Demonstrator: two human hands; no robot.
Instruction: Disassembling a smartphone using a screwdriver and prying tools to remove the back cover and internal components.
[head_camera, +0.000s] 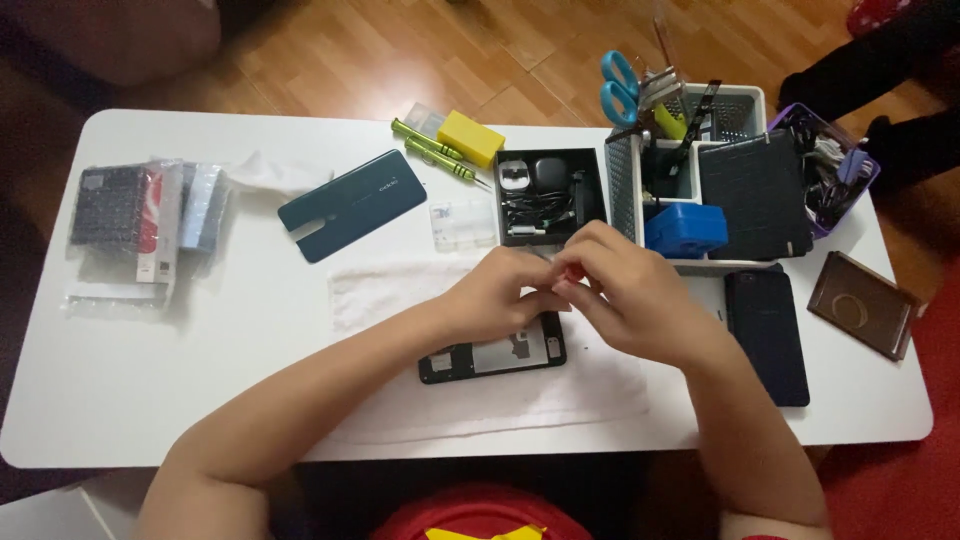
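An opened phone (492, 356) with its back off lies on a white cloth (400, 290) on the white table (200, 400). Both hands meet just above its top edge. My left hand (500, 297) curls over the phone's upper part. My right hand (620, 290) pinches a thin metal tool with a red handle (562, 268), its tip pointing up and left. What the left fingers grip is hidden. The dark teal back cover (352, 204) lies apart at the upper left.
Green screwdrivers (432, 150) and a yellow block (471, 138) lie at the back. A black tray (548, 195), a white basket (700, 150) with scissors, a purple basket (830, 170), a dark phone (768, 335), a brown case (863, 303) and packaged cases (140, 225) surround the work area.
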